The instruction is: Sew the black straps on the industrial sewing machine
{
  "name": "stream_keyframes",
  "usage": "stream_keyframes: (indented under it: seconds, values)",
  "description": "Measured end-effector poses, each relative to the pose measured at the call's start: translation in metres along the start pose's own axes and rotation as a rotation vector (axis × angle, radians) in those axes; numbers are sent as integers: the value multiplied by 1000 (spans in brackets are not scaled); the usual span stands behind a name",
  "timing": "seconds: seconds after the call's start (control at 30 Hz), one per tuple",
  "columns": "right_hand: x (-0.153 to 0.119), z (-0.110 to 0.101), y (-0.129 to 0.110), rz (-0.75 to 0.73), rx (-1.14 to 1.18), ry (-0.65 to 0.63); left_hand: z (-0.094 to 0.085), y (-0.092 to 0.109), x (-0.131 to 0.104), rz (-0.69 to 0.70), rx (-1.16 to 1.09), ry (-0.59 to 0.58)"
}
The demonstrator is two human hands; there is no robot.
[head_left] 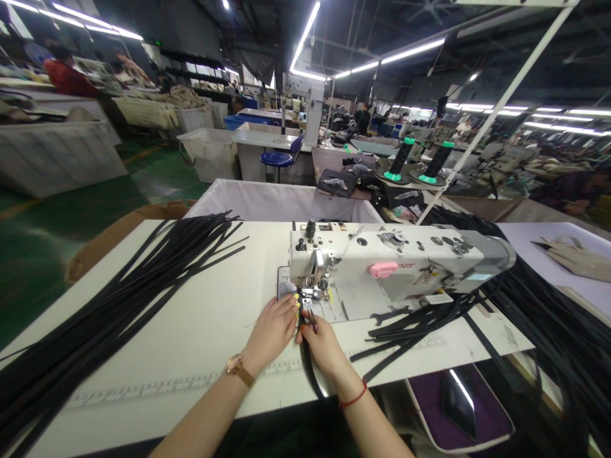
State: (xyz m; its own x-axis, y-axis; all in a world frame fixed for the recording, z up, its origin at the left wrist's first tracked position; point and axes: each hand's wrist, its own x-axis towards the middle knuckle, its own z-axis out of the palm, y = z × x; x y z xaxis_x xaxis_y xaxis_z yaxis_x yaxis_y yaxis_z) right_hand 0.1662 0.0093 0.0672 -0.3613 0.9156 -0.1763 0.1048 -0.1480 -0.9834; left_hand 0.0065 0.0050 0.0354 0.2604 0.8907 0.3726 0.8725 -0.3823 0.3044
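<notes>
A black strap [310,372] runs from the table's front edge up to the needle area of a white sewing machine [353,280]. My left hand [274,327] lies by the presser foot [312,292], its fingers together and pressing on the strap from the left. Close beside it, my right hand [322,343] is closed around the strap a little nearer to me. A small dark pointed tool, perhaps thread snips [312,318], shows at its fingers; its full shape is hidden. The strap's far end is covered by my fingers and the machine.
A thick bundle of black straps [124,299] covers the table's left side. More straps [410,327] lie right of my hands, near a wrench [391,315]. Behind the table stands a white bin [267,200]. Two thread cones [401,159] rise behind the machine.
</notes>
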Motion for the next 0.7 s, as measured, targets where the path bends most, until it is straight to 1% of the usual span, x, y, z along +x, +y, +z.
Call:
stream_keyframes:
  seconds: [0.17, 0.3, 0.57, 0.7]
  values:
    - [0, 0, 0, -5, -7, 2, -1, 1, 1, -4, 5, -23]
    - [1, 0, 1, -11, -11, 5, -2, 1, 1, 5, 1, -19]
    - [-2, -2, 4, 26, -5, 55, -2, 1, 2, -2, 12, -34]
    - [-6, -2, 5, 7, 15, 82, -2, 0, 2, 5, 23, -40]
